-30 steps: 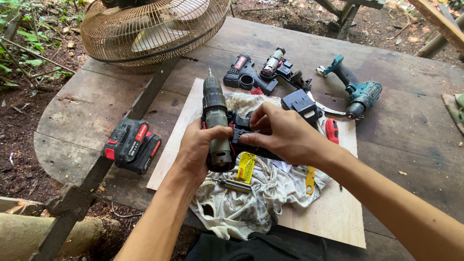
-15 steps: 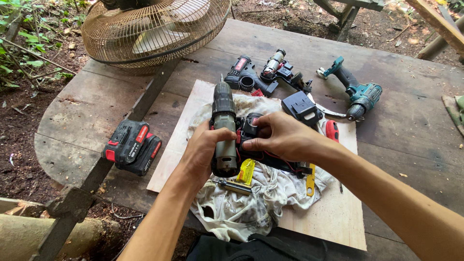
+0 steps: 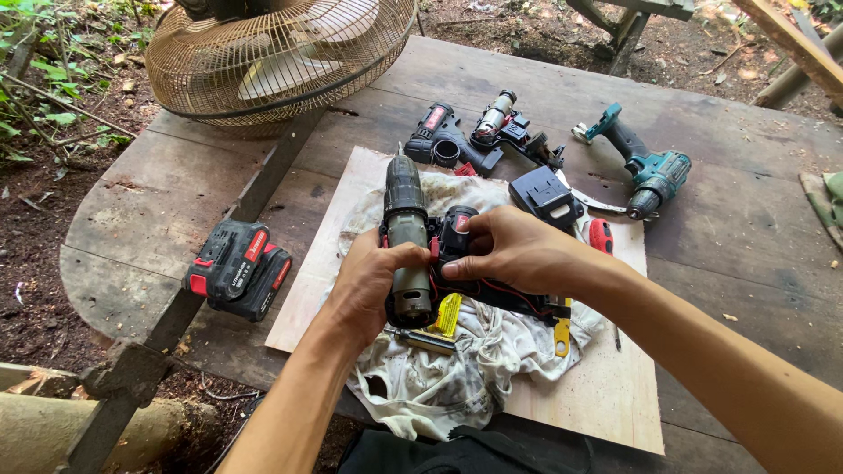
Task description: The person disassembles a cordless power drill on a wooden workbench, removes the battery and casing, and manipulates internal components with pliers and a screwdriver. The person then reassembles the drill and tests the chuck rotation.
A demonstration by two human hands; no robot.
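The left hand is closed around the motor and gearbox assembly of an opened cordless drill, fingers wrapped over its grey-green barrel near the rear end, the dark chuck pointing away from the person. The right hand pinches the black drill housing just beside that barrel — thumb and fingertips pressed on the shell, the hand curled shut on it. Red wires run out from under the right palm, over the black part of the shell that stretches toward the wrist.

Directly beneath both grips lies a stained white rag, spread on a pale plywood sheet that rests on the weathered wooden table. Just under the left hand's knuckles a yellow-handled tool shows, and another yellow piece lies below the right wrist.

Beyond the fingers, further from the person, sit a black battery pack and loose drill housing parts; a teal cordless drill lies well apart to the right of the right hand. To the left of the left forearm — well clear of it — a red-and-black battery rests on the table, with a wire-caged fan at the far edge.
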